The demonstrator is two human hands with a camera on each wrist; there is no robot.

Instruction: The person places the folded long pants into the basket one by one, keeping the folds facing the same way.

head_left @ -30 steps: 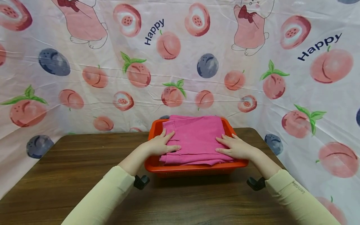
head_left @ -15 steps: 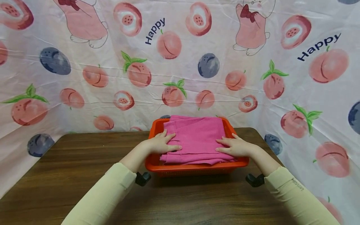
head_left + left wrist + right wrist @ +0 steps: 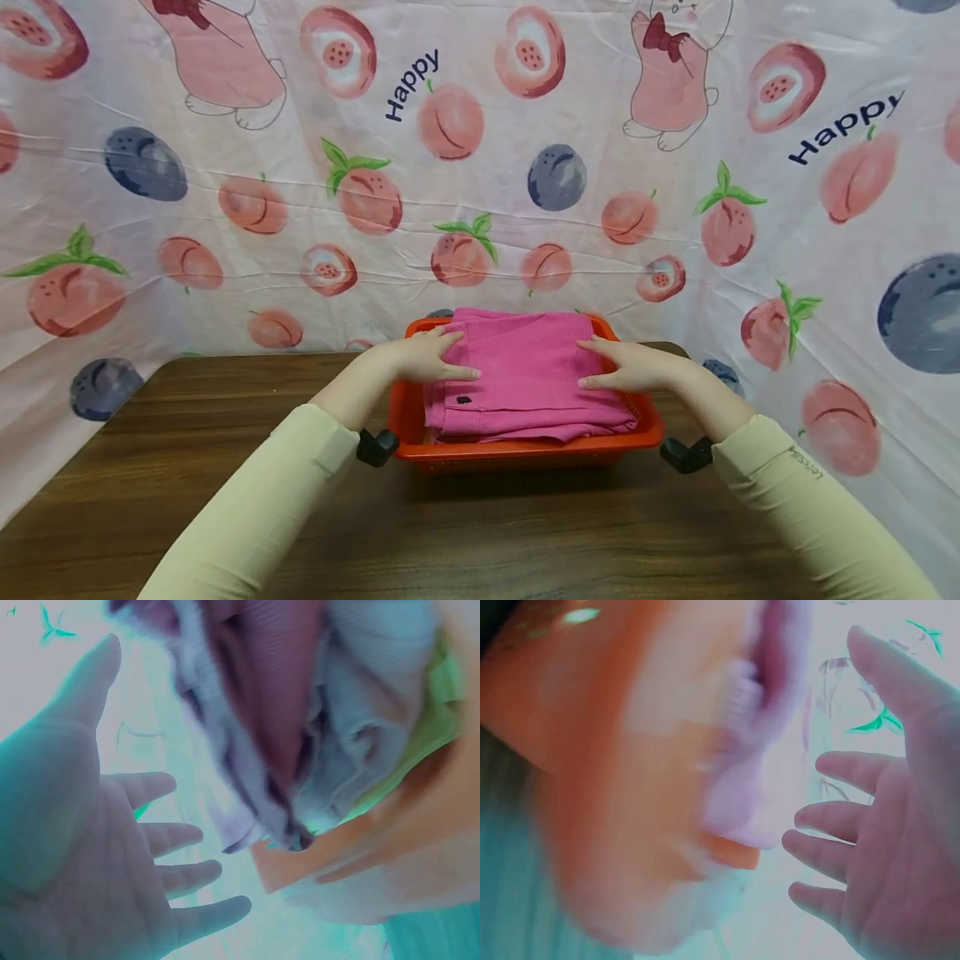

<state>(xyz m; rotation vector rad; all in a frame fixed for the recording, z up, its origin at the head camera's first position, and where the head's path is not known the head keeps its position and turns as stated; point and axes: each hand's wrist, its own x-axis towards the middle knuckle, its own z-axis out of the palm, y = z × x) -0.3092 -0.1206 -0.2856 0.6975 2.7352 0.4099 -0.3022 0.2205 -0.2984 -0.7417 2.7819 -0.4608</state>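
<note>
A folded pink garment [image 3: 525,367], with a small dark patch near its front left corner, lies in an orange plastic basket [image 3: 525,451]. My left hand [image 3: 427,358] hovers over the basket's left side with its fingers spread. Over the right side is my right hand [image 3: 630,365], fingers likewise extended. In the left wrist view, a gap separates the left hand [image 3: 112,825] from the layered cloth [image 3: 270,697]. The right wrist view is blurred at the basket [image 3: 637,787], but the right hand [image 3: 885,817] is apart from it and holds nothing.
The basket stands on a dark wooden table [image 3: 225,433], towards its back edge. A fruit-printed curtain [image 3: 480,183] hangs behind the table and along the sides. Black camera mounts [image 3: 377,447] sit under both wrists.
Both hands rested on the garment in the earlier frames and have now lifted off it. The dark patch, mostly covered before, is now in sight. The basket has stayed in place.
</note>
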